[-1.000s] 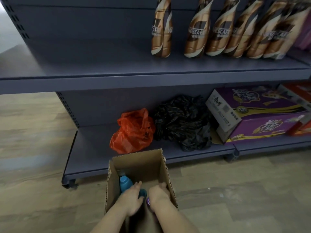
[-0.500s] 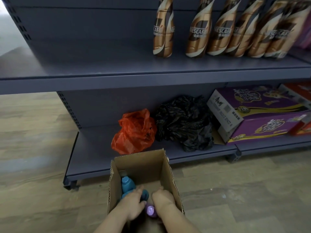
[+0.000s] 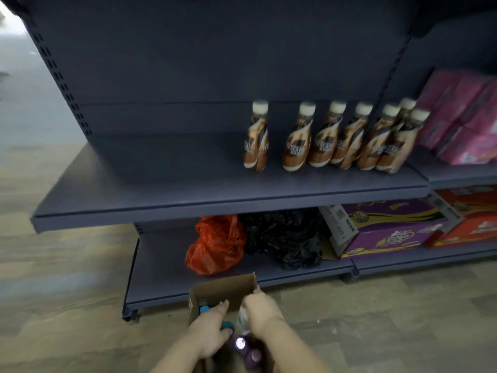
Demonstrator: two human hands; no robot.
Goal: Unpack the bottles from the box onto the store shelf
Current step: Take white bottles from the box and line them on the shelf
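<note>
dark grey metal store shelf [image 3: 166, 189]: left half bare, room for stock | open brown cardboard box [image 3: 223, 289]: on floor below it | my left hand [image 3: 209, 335] grasping teal-capped bottle [image 3: 205, 309] | my right hand [image 3: 262, 312] gripping clear bottle [image 3: 243, 319], both lifting out
</note>
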